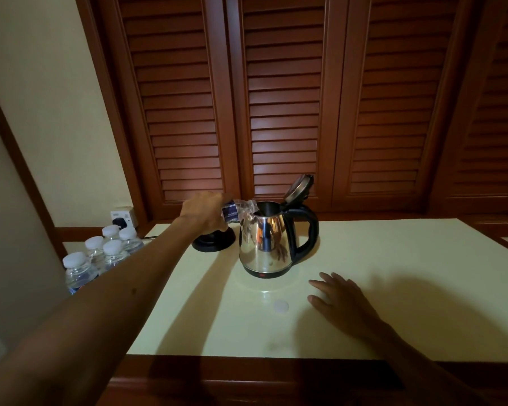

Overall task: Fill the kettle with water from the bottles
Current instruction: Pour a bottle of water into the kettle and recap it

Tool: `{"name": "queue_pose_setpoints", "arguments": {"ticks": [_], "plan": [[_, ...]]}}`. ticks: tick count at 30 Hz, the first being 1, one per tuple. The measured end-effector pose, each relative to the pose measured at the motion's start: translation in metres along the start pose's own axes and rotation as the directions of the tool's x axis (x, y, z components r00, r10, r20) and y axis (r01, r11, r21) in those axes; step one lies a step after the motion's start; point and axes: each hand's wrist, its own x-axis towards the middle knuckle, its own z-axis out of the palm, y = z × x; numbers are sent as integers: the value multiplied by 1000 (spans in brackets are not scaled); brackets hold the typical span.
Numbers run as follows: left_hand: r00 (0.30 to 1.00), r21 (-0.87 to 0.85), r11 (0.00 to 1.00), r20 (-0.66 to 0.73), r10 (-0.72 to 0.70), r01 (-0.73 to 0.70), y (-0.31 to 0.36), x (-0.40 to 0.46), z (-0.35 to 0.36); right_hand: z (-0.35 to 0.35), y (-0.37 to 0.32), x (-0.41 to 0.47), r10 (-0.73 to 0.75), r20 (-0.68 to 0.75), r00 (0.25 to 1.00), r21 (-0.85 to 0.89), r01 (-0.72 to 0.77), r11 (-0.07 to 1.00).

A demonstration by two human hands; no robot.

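Left hand [203,212] hides most of tipped bottle [238,211] at kettle [264,244].

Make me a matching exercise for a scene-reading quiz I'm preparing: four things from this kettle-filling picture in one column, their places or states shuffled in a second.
Things:
1. kettle lid
2. loose bottle cap
3. tipped bottle
4. right hand

States:
A. flat on the tabletop, fingers spread
B. gripped by the left hand, mouth at the kettle's opening
C. flipped up, open
D. lying on the table in front of the kettle

Pairs: 1-C, 2-D, 3-B, 4-A
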Motion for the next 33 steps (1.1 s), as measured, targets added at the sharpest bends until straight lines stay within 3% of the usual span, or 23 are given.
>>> {"name": "queue_pose_setpoints", "arguments": {"ticks": [33], "plan": [[999,190,981,-20,25,-20,5,8,-12,0,-1,-1,11,-31,999,29,-10,1000]]}}
